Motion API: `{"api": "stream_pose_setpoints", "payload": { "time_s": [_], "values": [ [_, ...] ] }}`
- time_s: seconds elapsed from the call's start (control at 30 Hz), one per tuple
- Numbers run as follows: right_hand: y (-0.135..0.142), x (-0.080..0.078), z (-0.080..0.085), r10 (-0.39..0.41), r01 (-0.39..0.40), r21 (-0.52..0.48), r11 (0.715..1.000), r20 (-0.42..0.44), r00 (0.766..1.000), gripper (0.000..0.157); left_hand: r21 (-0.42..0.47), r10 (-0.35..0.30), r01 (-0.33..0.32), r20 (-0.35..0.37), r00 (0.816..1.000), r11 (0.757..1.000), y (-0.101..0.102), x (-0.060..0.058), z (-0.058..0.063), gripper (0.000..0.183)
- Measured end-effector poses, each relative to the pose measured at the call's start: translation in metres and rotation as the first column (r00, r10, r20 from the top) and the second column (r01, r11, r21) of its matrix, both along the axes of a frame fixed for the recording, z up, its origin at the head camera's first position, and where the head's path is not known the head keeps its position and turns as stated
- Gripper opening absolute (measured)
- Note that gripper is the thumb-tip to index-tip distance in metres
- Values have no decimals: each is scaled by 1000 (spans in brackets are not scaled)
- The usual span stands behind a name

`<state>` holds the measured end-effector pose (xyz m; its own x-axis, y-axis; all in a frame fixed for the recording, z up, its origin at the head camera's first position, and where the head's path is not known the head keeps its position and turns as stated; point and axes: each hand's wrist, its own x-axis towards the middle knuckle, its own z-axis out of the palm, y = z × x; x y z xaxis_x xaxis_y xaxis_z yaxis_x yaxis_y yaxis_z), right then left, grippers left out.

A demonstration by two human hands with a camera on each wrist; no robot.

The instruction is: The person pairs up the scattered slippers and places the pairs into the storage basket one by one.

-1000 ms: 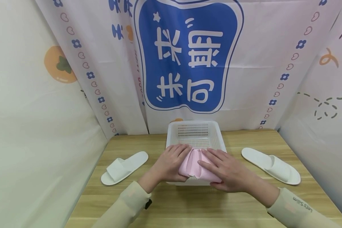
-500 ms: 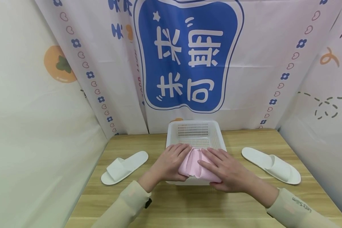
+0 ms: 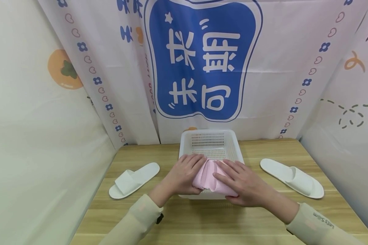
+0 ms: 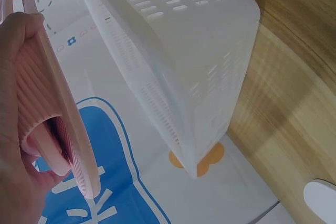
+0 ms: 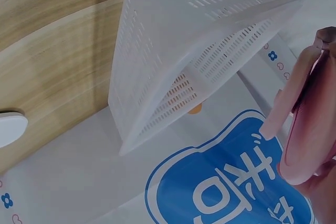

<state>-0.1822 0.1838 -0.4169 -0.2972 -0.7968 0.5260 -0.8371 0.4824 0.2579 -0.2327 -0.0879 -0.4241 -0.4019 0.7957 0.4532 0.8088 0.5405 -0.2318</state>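
Pink slippers [image 3: 209, 176] with ribbed straps are held upright, pressed close together, above the front of the white basket [image 3: 187, 141]. My left hand [image 3: 184, 173] grips them from the left, thumb and fingers curled around. From the right, my right hand [image 3: 248, 185] grips them with its fingers over the ribbed strap. In the left wrist view, the pink slipper [image 4: 47, 93] is beside the basket's rim. The right wrist view shows another side of the pink slippers [image 5: 310, 129], apart from the basket. Fingers and palms hide part of them.
One white slipper [image 3: 125, 183] lies at the left of the wooden table [image 3: 196, 228], another white slipper [image 3: 294, 178] at the right. The perforated basket stands near the back edge. Printed cloth [image 3: 273, 68] hangs behind and on both sides.
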Motion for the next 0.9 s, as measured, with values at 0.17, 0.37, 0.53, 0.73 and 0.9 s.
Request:
{"api": "stream_pose_setpoints", "payload": {
  "time_s": [0.17,0.37,0.53,0.73,0.9],
  "values": [
    [0,1,-1,-11,11,-8,1000,-7,1000,79,-18,12,-11,8,1000,1000,1,0,1,108],
    [0,1,-1,-17,17,-16,1000,-4,1000,77,-15,13,-13,16,1000,1000,0,0,1,108],
    [0,1,-2,-20,20,-23,1000,6,1000,78,-8,8,-8,8,1000,1000,-2,-1,0,106],
    [3,1,-3,-22,22,-32,999,24,999,81,13,2,-2,8,1000,1000,-6,0,2,102],
    [6,0,-5,-29,30,-47,998,27,999,80,6,6,-6,11,1000,1000,-12,3,5,102]
  ]
}}
